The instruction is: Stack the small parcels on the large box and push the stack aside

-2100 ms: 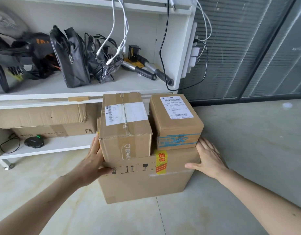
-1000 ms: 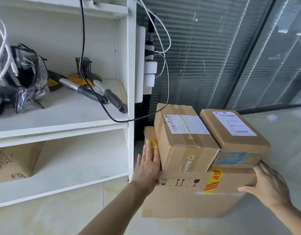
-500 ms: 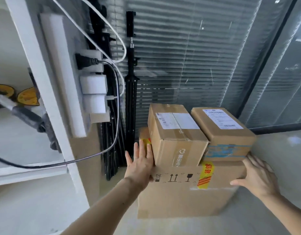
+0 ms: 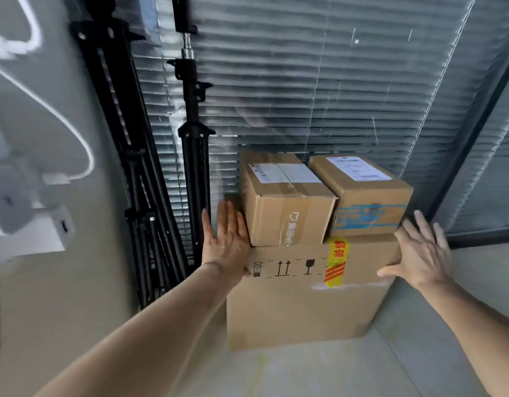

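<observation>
A large cardboard box with a yellow and red tape strip stands on the floor close to the blinds. Two small parcels rest side by side on its top: the left parcel with a white label, and the right parcel with blue tape on its front. My left hand lies flat against the large box's upper left side, beside the left parcel. My right hand presses flat on the large box's upper right side, fingers spread, thumb over the front edge.
Folded black tripod stands lean against the wall just left of the stack. A white shelf side panel with plugs and white cables fills the left. Window blinds stand behind the stack, and a dark frame runs at the right.
The stack has slid right along the floor, away from the shelf unit to the blinds beside the tripods. Both hands have stayed flat on the large box's sides.
</observation>
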